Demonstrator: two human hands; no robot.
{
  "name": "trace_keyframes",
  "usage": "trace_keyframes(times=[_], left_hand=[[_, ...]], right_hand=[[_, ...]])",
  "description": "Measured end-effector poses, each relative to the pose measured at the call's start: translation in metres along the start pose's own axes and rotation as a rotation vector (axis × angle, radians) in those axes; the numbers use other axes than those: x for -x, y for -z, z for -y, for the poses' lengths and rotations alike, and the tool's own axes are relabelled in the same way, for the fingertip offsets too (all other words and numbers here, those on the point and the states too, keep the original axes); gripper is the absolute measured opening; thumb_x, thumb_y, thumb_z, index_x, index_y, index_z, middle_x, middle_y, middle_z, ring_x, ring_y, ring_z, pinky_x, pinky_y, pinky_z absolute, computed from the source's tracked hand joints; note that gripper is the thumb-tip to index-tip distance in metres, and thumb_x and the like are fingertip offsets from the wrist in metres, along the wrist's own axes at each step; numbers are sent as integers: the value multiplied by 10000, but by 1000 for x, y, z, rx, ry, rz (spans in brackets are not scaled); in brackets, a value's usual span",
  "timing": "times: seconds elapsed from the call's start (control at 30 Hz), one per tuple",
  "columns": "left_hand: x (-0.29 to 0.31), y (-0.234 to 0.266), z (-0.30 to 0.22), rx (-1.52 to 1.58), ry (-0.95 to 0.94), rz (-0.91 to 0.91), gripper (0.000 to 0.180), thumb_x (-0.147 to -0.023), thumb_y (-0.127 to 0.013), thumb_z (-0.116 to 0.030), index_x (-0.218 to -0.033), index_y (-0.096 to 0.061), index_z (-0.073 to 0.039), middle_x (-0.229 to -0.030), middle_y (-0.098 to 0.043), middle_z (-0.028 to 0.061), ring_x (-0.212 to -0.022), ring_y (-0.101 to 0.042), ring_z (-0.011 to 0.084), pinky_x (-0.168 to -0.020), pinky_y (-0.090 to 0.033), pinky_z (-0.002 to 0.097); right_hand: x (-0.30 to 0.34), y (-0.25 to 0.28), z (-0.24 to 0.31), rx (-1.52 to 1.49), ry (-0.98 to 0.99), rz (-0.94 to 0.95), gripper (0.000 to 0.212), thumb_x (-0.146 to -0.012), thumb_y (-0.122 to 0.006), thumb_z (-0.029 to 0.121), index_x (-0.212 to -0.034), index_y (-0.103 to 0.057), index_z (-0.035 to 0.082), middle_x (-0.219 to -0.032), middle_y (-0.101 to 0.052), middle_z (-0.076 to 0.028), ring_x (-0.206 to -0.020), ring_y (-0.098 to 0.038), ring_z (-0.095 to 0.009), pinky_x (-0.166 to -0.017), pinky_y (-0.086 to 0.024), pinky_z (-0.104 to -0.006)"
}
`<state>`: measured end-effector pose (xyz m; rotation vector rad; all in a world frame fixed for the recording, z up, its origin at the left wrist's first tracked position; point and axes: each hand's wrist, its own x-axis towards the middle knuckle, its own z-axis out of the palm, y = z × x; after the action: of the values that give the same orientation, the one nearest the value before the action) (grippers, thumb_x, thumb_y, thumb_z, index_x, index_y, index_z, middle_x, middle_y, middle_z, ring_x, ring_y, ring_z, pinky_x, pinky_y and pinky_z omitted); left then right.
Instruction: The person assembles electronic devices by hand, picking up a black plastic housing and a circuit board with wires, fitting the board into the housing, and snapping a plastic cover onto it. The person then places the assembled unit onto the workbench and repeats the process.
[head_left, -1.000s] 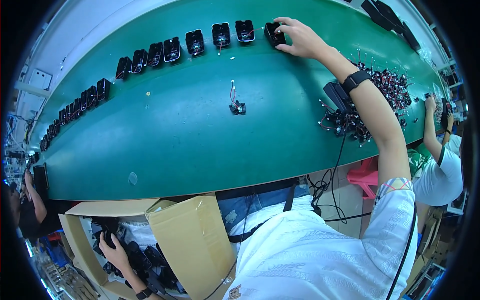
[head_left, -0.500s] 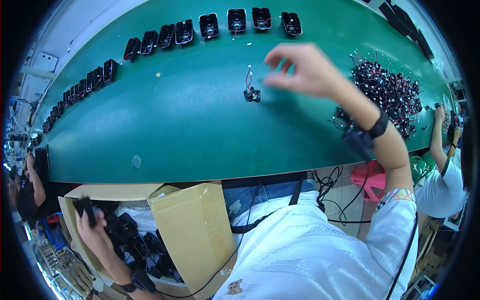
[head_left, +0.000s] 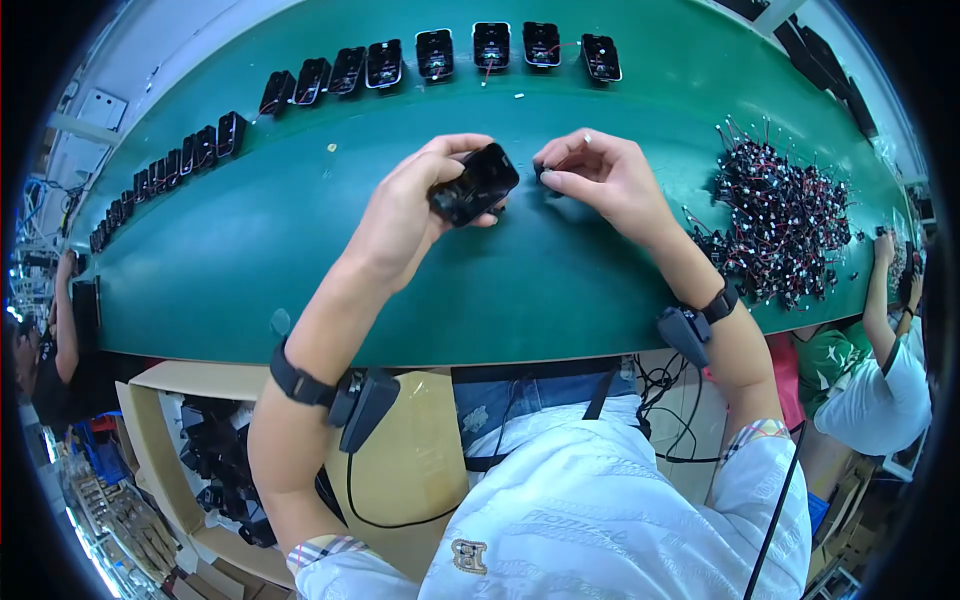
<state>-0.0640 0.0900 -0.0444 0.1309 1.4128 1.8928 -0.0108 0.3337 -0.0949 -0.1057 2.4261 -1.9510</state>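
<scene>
Over the middle of the green table [head_left: 230, 250], my left hand [head_left: 400, 205] grips a black plastic housing [head_left: 482, 184], tilted with its glossy hollow face toward me. Just to its right, my right hand [head_left: 615, 185] pinches a small black wired part [head_left: 541, 172] between thumb and fingers. Most of that part is hidden by the fingers, and a small white tip shows above them. The housing and the part are close together but apart. A little dark piece shows under the housing by my left fingertips, too covered to make out.
Similar black housings [head_left: 435, 55] stand in a curved row along the far side and left. A heap of small wired parts [head_left: 785, 215] lies at the right. An open cardboard box [head_left: 400, 450] with black housings sits below the table's near edge. Other people work at both sides.
My left hand has come up from the box to the table's middle with a black housing. My right hand has closed on the small wired part that was lying on the table.
</scene>
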Motion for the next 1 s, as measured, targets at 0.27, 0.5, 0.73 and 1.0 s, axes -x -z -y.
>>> trace_keyframes(times=[0.27,0.5,0.73,1.0], left_hand=[[2,-5,18,99,-90,-30,389,-1036,-446,-223,-1351,-470,4,-1226,-596,146,-1041,-662,222,-891,-558,355],[6,-11,27,195,64,119,457,-999,-557,-226,-1383,-417,-21,-1296,-561,137,-1171,-613,222,-990,-540,400],[7,-21,31,286,30,187,363,-1036,-538,-189,-1335,-394,-43,-1238,-543,83,-1115,-576,135,-949,-502,317],[6,-22,36,190,-51,120,401,-1020,-574,-207,-1338,-387,-50,-1229,-542,84,-1027,-583,99,-818,-511,257]], right_hand=[[17,-6,16,63,368,45,154,-792,-744,-93,-924,-680,-48,-1036,-689,-159,-962,-667,-201,-862,-541,-317],[28,-19,27,165,470,-122,217,-722,-764,-136,-873,-685,-1,-923,-727,-138,-868,-715,-214,-789,-569,-303],[39,-19,29,186,466,-141,282,-725,-777,-146,-942,-657,-13,-909,-735,-129,-818,-714,-197,-741,-563,-297],[41,-20,37,165,459,-96,242,-732,-771,-136,-870,-641,15,-824,-720,-106,-809,-724,-214,-740,-580,-308]])
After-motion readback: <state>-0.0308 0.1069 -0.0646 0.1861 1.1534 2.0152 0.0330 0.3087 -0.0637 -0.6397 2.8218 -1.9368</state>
